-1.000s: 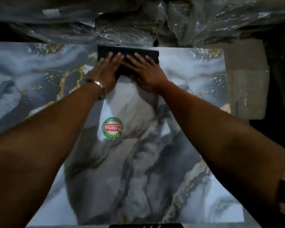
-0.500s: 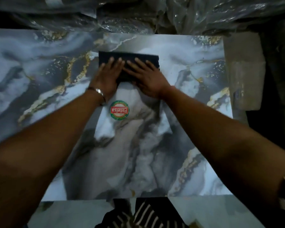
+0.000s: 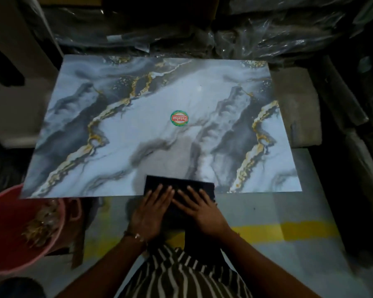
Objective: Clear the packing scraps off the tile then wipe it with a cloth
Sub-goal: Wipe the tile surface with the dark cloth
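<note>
A large marbled tile (image 3: 138,130) in grey, white and gold lies flat, with a round red and green sticker (image 3: 179,118) near its middle. A dark folded cloth (image 3: 179,182) sits at the tile's near edge, half hanging past it. My left hand (image 3: 151,214) and my right hand (image 3: 199,208) lie side by side on the cloth, fingers straight and pressing it down.
A red bucket (image 3: 0,214) holding packing scraps (image 3: 41,224) stands at the near left. Plastic-wrapped bundles (image 3: 267,35) line the far side. A grey block (image 3: 297,108) sits right of the tile. The floor has a yellow stripe (image 3: 289,231).
Both hands have dragged the cloth from the tile's far edge across to its near edge. The whole tile and the bucket have come into view.
</note>
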